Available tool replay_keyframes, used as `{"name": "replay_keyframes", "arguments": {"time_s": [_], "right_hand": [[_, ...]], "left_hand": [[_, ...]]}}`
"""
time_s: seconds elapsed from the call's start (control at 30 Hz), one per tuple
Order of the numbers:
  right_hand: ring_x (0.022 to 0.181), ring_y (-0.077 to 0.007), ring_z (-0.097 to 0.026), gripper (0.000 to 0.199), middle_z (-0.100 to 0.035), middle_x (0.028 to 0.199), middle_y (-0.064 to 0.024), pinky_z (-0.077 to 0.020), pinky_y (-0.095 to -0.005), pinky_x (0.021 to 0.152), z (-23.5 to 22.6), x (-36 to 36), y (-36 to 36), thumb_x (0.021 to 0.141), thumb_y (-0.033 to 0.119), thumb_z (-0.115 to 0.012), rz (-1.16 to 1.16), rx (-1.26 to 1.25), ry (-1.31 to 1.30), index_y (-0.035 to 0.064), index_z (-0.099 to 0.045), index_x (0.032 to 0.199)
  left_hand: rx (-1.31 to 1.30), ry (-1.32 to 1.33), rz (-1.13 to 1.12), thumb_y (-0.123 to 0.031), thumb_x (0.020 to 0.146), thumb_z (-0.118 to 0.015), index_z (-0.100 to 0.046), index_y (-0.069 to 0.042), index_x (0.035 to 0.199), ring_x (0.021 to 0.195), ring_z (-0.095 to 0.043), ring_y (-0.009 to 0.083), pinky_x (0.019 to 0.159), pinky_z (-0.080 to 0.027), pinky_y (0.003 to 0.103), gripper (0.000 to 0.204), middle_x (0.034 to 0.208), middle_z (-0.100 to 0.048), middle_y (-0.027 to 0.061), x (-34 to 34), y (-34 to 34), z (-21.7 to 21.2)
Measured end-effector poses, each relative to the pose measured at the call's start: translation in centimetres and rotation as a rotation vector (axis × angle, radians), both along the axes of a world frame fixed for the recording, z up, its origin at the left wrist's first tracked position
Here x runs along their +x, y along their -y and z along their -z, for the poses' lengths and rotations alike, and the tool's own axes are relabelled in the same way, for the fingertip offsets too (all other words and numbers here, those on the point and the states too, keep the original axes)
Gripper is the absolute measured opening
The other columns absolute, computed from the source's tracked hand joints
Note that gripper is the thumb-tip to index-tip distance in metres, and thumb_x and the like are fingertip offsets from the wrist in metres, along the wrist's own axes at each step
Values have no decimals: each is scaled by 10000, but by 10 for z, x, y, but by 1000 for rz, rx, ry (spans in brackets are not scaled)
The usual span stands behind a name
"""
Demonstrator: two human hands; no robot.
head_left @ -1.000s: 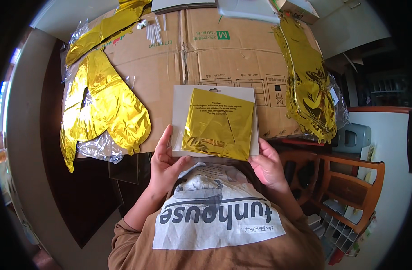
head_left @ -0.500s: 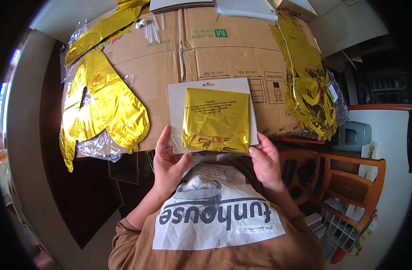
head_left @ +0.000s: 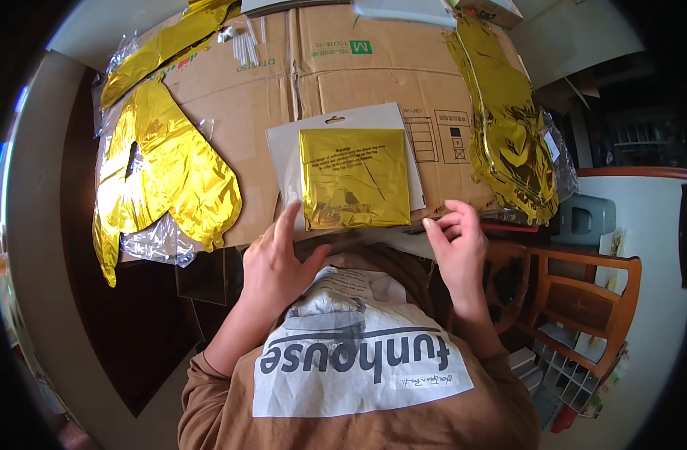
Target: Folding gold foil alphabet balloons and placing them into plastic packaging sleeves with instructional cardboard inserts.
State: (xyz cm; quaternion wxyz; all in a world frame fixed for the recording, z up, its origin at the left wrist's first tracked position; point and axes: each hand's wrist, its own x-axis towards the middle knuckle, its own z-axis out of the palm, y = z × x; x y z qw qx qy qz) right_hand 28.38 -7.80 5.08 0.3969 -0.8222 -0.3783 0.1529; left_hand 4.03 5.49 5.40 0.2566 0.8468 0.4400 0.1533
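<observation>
A folded gold foil balloon (head_left: 355,184) in a clear bag lies on a white backing card (head_left: 284,154) with a hang hole, near the front edge of the cardboard surface (head_left: 257,120). My left hand (head_left: 274,259) is beside the card's near left corner, fingers apart and holding nothing; whether a fingertip touches the card cannot be told. Off the near right corner, my right hand (head_left: 457,244) has its fingers bent and its thumb apart from them. Nothing shows in its grasp.
Flat gold foil balloons lie at the left (head_left: 167,154) and right (head_left: 501,112). Clear plastic wrapping (head_left: 159,244) pokes out under the left one. White straws (head_left: 246,46) lie at the back. A wooden chair (head_left: 583,307) stands at the right.
The packaged balloon and its card have moved away from me onto the cardboard, and the card has turned slightly. Both hands have let go of it.
</observation>
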Motion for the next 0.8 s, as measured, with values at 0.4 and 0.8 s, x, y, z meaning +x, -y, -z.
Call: {"name": "replay_keyframes", "arguments": {"time_s": [0.4,0.8], "right_hand": [[715,-230,-548,244,-569,871,-56,-444,-369,659,25,-17,-22,774,33,-734,-610,311,824,19,-686,1012],[970,-288,-597,300,-629,1073,-149,-520,-420,869,36,-47,-28,839,86,-658,-557,395,812,-44,-671,1110]], "left_hand": [[394,288,383,19,779,-748,-652,-19,973,1143,-641,347,1013,-513,469,220,1125,-666,148,5,-23,26],[517,358,329,52,795,-721,-630,-19,980,1126,-662,335,1025,-514,467,218,1114,-681,152,8,-19,37]]}}
